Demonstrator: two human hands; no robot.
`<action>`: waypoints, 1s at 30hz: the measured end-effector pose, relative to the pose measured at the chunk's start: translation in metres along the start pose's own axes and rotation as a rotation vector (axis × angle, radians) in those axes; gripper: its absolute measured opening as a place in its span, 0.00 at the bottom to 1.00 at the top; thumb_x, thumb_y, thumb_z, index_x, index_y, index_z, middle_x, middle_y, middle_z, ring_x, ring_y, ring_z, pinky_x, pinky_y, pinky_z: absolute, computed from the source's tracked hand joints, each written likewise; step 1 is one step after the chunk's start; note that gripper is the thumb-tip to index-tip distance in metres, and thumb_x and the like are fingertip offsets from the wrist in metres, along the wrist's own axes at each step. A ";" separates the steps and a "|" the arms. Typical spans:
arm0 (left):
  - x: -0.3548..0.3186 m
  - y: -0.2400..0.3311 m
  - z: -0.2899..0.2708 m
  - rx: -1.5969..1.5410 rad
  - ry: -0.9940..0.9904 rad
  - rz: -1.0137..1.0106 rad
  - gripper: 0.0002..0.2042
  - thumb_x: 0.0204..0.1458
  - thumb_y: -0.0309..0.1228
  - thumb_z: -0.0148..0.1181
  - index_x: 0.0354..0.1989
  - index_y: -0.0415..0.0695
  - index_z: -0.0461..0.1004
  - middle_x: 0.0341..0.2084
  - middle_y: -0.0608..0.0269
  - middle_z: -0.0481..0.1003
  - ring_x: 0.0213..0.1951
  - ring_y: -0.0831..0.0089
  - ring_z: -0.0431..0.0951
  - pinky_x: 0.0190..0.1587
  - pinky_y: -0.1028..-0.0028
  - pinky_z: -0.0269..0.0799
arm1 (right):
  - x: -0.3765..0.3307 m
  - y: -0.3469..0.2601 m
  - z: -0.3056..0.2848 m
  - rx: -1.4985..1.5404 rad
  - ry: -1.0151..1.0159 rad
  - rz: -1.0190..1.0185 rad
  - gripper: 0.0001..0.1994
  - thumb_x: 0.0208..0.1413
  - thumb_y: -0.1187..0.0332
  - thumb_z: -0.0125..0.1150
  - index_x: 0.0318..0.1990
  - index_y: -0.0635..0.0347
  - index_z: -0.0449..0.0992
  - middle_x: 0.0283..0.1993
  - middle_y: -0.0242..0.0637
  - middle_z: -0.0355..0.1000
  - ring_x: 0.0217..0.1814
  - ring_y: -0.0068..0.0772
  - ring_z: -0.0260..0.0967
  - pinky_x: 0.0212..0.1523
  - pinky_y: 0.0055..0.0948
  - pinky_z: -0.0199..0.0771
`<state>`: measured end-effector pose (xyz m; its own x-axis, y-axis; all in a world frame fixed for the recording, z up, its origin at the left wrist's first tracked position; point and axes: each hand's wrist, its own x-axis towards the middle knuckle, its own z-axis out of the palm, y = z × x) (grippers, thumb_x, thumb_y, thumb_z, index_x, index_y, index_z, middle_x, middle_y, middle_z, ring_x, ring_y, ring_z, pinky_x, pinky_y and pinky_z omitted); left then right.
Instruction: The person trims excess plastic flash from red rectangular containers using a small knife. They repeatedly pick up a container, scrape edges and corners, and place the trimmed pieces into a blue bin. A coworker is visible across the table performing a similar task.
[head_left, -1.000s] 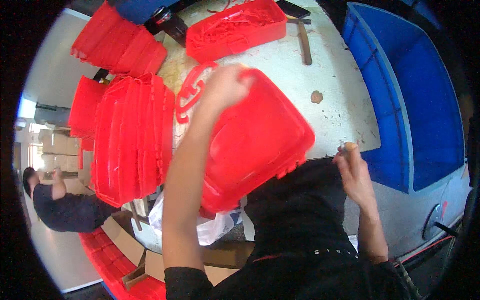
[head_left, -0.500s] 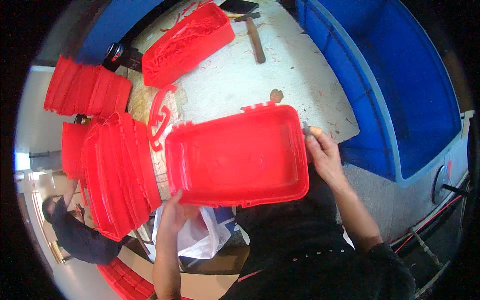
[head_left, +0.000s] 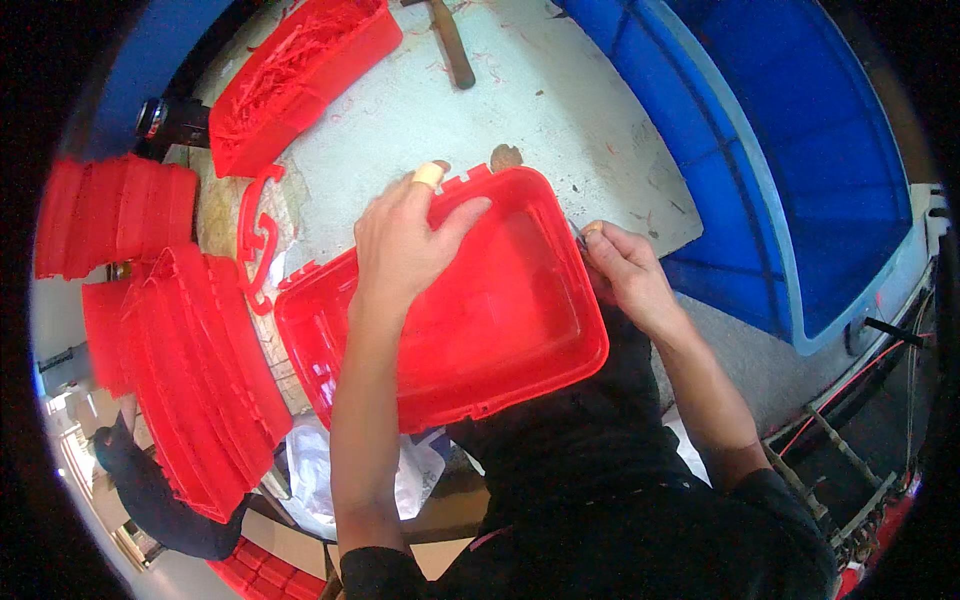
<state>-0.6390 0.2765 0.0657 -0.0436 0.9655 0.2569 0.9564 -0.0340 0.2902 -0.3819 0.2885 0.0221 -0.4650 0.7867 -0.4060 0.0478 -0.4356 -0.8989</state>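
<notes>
A shallow red plastic box shell (head_left: 480, 300) with hinge lugs along its far edge lies tilted in front of me, its hollow side up. My left hand (head_left: 400, 235) reaches across it and grips the far rim, thumb on the inside and fingers over the edge. Yellow tape wraps one of its fingers. At the shell's right rim, my right hand (head_left: 630, 275) is closed round a small thin knife (head_left: 578, 236), of which only a bit of grey blade shows. Left of the shell lies a curved red plastic piece (head_left: 262, 245), perhaps a handle.
Nested red shells (head_left: 200, 370) stand at the left, with another stack (head_left: 120, 215) behind. A red bin (head_left: 300, 110) of plastic trimmings and a hammer (head_left: 452, 45) lie on the white worktable (head_left: 590, 130). A big blue tub (head_left: 740, 170) borders the right. Another person (head_left: 160, 490) is at lower left.
My left hand has moved from the shell's near left corner to its far rim. The shell has turned and shifted left in view. My right hand stays at its right end.
</notes>
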 end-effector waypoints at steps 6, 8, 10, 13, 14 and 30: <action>-0.002 0.000 0.009 0.066 -0.137 -0.133 0.21 0.52 0.51 0.66 0.44 0.47 0.75 0.20 0.57 0.79 0.21 0.60 0.81 0.26 0.65 0.72 | 0.008 -0.009 0.000 -0.023 -0.012 0.031 0.15 0.71 0.62 0.45 0.34 0.59 0.72 0.25 0.20 0.62 0.26 0.13 0.55 0.27 0.21 0.57; 0.001 0.000 0.010 0.091 -0.101 -0.104 0.21 0.52 0.52 0.66 0.43 0.48 0.75 0.18 0.57 0.79 0.21 0.59 0.80 0.24 0.65 0.71 | 0.007 -0.011 0.001 -0.037 -0.006 0.041 0.15 0.71 0.62 0.45 0.34 0.60 0.72 0.25 0.20 0.61 0.27 0.13 0.55 0.27 0.21 0.58; 0.004 -0.001 0.011 0.088 -0.102 -0.103 0.21 0.52 0.52 0.66 0.43 0.48 0.75 0.17 0.58 0.78 0.20 0.59 0.80 0.24 0.64 0.71 | 0.006 -0.013 0.002 -0.050 -0.019 0.041 0.15 0.72 0.63 0.45 0.34 0.60 0.71 0.25 0.19 0.62 0.28 0.13 0.55 0.28 0.21 0.59; 0.003 -0.001 0.012 0.089 -0.120 -0.125 0.21 0.53 0.52 0.65 0.43 0.48 0.75 0.17 0.58 0.78 0.20 0.59 0.80 0.23 0.64 0.71 | 0.000 -0.015 0.000 -0.100 -0.046 0.026 0.15 0.72 0.63 0.44 0.34 0.60 0.71 0.26 0.19 0.62 0.29 0.13 0.56 0.29 0.21 0.59; 0.002 -0.002 0.012 0.087 -0.111 -0.120 0.21 0.53 0.53 0.65 0.43 0.48 0.74 0.17 0.58 0.78 0.20 0.58 0.80 0.24 0.64 0.71 | -0.003 -0.016 0.000 -0.121 -0.056 0.015 0.15 0.72 0.63 0.44 0.34 0.60 0.71 0.26 0.19 0.62 0.29 0.13 0.56 0.30 0.21 0.59; 0.006 0.002 0.007 0.076 -0.206 -0.229 0.22 0.53 0.55 0.62 0.44 0.50 0.74 0.21 0.56 0.80 0.26 0.57 0.82 0.29 0.61 0.75 | -0.099 -0.024 -0.030 -0.789 -0.649 0.136 0.06 0.65 0.66 0.53 0.37 0.56 0.72 0.26 0.39 0.69 0.29 0.41 0.73 0.31 0.40 0.71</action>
<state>-0.6352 0.2838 0.0614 -0.2080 0.9781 -0.0020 0.9477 0.2020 0.2470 -0.3104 0.2343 0.0786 -0.7890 0.2620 -0.5558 0.5937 0.0919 -0.7994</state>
